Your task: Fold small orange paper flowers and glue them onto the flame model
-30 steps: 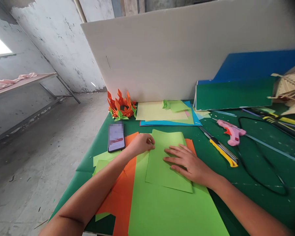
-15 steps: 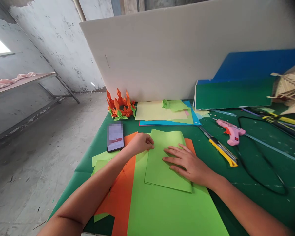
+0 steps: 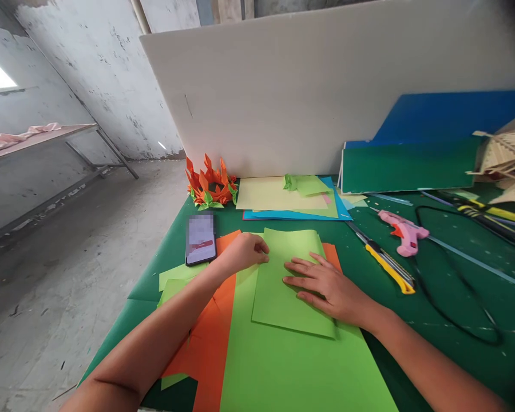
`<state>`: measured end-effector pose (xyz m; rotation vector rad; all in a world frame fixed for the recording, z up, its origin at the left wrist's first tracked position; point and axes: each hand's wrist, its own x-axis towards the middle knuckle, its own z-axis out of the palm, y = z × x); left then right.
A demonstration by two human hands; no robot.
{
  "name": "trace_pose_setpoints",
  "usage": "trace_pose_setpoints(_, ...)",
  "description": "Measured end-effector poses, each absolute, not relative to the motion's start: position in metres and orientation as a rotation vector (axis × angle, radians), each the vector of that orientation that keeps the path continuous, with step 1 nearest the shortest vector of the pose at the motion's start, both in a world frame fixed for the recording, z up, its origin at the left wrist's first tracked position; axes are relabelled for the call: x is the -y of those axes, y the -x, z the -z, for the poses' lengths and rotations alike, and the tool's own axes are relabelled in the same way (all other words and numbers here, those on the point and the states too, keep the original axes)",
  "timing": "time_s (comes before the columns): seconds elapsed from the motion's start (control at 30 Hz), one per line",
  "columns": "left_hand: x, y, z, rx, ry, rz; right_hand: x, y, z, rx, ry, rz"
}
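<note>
**On the green counter, two hands press one sheet of paper**

At the near middle of the green-covered counter (image 3: 455, 274) lies a light green paper sheet (image 3: 283, 303). It rests on top of a larger green sheet (image 3: 292, 372) that runs toward the person, with an orange sheet (image 3: 214, 326) showing along the left side.

The left hand (image 3: 244, 252) is curled into a loose fist, grips nothing, and touches the upper left edge of the light green paper sheet. The right hand (image 3: 321, 280) lies open and flat on the sheet, palm down, fingers spread and pointing left.

Just left of the left hand a dark smartphone (image 3: 201, 237) lies face up. Beyond it sit orange and green folded paper shapes (image 3: 210, 186), beside a stack of pale yellow and blue sheets (image 3: 274, 194) at the foot of a leaning white board (image 3: 326, 86). To the right, well apart from the hands, are a yellow utility knife (image 3: 388, 264) and a pink glue gun (image 3: 403, 232).
</note>
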<state>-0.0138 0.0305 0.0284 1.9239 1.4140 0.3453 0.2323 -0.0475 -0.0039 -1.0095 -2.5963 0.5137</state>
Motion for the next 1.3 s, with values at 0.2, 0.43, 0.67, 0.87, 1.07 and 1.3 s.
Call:
trace_pose_setpoints(0.2,-0.0272,0.0111,-0.0342,-1.446,-1.986,-0.329,0.0466,-0.2329,0.0038,2.614,1.002,-0.536)
trace_pose_setpoints(0.43,-0.0229,0.0089,-0.0365,-1.482,-2.047,-0.289,0.0454,-0.2341,0.0038,2.638,0.999,-0.541)
trace_pose_setpoints(0.67,-0.0231,0.0097,-0.0341,-1.469,-2.091,-0.269,0.0442,-0.2351,0.0050,2.666,1.003,-0.550)
trace_pose_setpoints(0.87,-0.0232,0.0093,-0.0345,-1.469,-2.093,-0.261,0.0444,-0.2350,0.0052,2.664,1.005,-0.549)
trace_pose_setpoints(1.07,-0.0238,0.0093,-0.0379,-1.471,-2.077,-0.244,0.0451,-0.2341,0.0036,2.647,1.004,-0.566)
trace_pose_setpoints(1.3,-0.0248,0.0110,-0.0370,-1.447,-2.104,-0.223,0.0455,-0.2337,0.0028,2.641,1.010,-0.574)
